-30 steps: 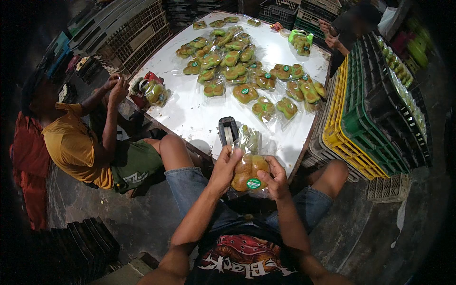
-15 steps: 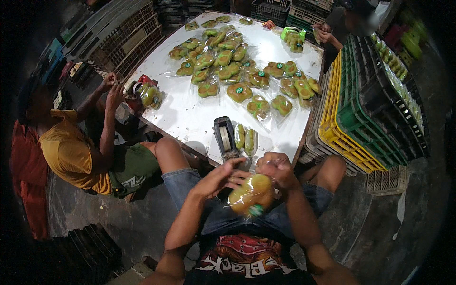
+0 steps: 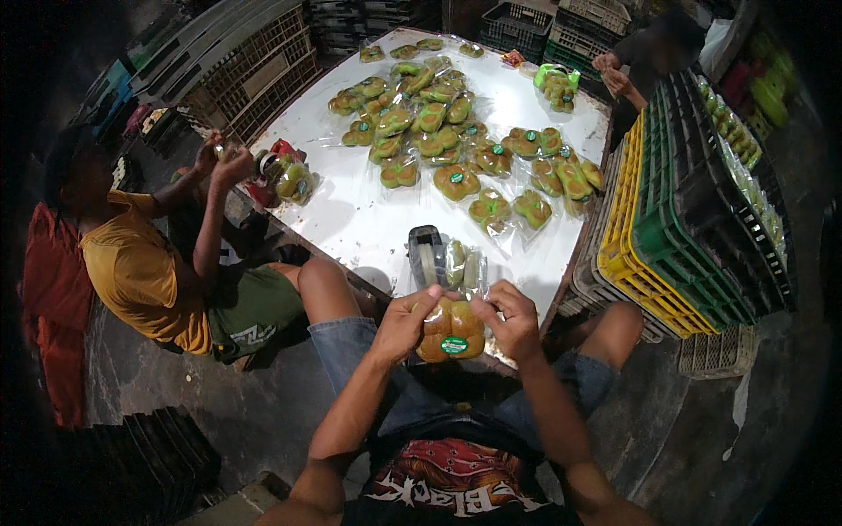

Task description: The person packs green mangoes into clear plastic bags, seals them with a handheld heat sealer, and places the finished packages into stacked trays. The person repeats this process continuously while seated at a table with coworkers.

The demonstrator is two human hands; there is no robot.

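Observation:
My left hand [image 3: 405, 326] is closed on the upper left corner of a clear bag of golden-brown buns [image 3: 444, 321] with a green round label. My right hand [image 3: 513, 326] pinches the same bag's upper right corner. Just beyond them on the white table [image 3: 324, 202] sit a black tape dispenser [image 3: 423, 252] and a bag with long green buns [image 3: 456, 263]. Farther back lies a spread of several bagged green-and-brown buns [image 3: 430, 118].
A co-worker in a yellow shirt [image 3: 132, 280] sits at left, both hands raised; another person [image 3: 658, 48] works at back right. Stacked yellow, green and black crates [image 3: 667, 245] stand close at right. More crates [image 3: 237, 79] line the back, and black trays [image 3: 158, 456] lie lower left.
Half a second ago the bag hung lower and blurred between my moving hands. It has moved up toward the table and is now held flatter, label facing me, with both hands at its top corners.

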